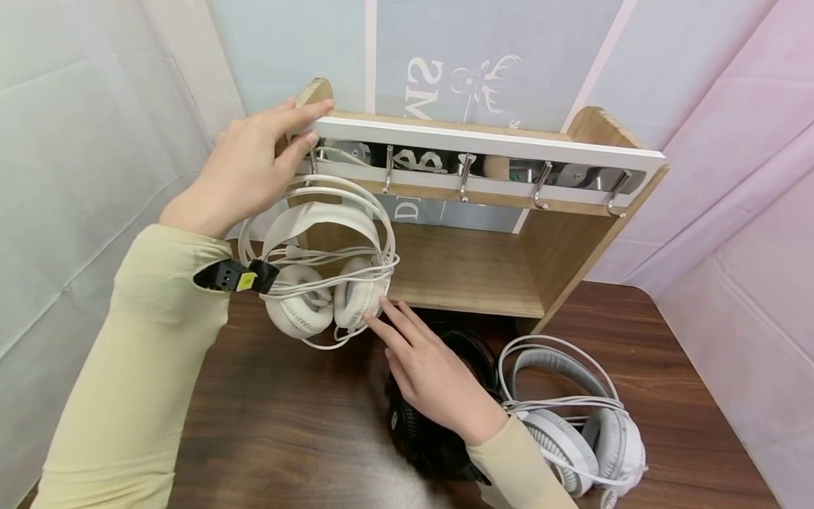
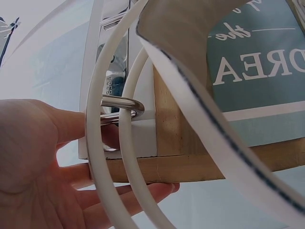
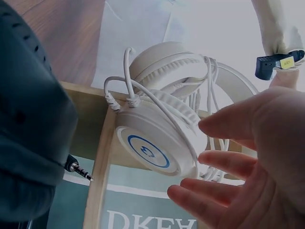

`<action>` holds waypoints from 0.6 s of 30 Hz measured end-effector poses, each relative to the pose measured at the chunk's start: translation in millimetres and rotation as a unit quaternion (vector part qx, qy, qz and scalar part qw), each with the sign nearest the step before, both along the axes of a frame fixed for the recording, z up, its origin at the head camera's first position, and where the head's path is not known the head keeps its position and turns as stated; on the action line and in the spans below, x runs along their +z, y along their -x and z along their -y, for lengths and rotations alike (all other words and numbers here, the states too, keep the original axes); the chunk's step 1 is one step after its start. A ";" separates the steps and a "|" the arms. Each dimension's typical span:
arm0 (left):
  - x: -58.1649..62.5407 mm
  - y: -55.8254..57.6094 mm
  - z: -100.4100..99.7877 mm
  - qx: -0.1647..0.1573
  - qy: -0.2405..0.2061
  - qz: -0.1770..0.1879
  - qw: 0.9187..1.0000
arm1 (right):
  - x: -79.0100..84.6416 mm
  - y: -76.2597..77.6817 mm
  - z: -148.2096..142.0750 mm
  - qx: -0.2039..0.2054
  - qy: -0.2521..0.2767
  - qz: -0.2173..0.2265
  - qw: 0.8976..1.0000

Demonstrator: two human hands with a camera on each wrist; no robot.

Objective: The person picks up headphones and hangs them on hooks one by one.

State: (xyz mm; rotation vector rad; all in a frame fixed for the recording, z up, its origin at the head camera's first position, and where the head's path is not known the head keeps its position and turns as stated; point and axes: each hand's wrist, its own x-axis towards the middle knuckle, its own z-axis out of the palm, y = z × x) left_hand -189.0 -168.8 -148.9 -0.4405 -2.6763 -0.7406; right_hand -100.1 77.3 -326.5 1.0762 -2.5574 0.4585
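White headphones point(image 1: 356, 297) with a bundled white cable hang at the rack's left end. In the left wrist view, their thin outer band point(image 2: 125, 109) loops over a metal hook point(image 2: 116, 102). My left hand point(image 1: 244, 166) grips the upper left corner of the wooden rack point(image 1: 470, 272), thumb on the front beside the hook and fingers over the top and end. With fingers extended, my right hand point(image 1: 439, 375) has its fingertips right at the right ear cup. That cup point(image 3: 147, 150) carries a blue ring logo in the right wrist view.
Black headphones point(image 1: 432, 445) lie on the dark wood table point(image 1: 273, 431) beneath my right forearm. Grey-white headphones point(image 1: 572, 424) with a wrapped cable lie right of them. Several more hooks point(image 1: 467, 177) line the rack's white rail point(image 1: 490, 134). Pale curtains point(image 1: 718, 212) surround the table.
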 end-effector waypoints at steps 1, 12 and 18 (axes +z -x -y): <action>0.1 0.0 -0.1 0.000 0.000 0.001 1.000 | 0.2 -0.9 -1.0 -0.002 -0.001 0.003 1.000; -0.1 -0.7 0.3 -0.001 0.002 0.000 1.000 | 2.0 -12.8 -17.8 -0.045 -0.028 0.056 0.997; -0.7 -0.6 -0.3 0.000 0.002 -0.004 1.000 | -1.0 -18.7 -24.8 -0.058 -0.035 0.087 0.994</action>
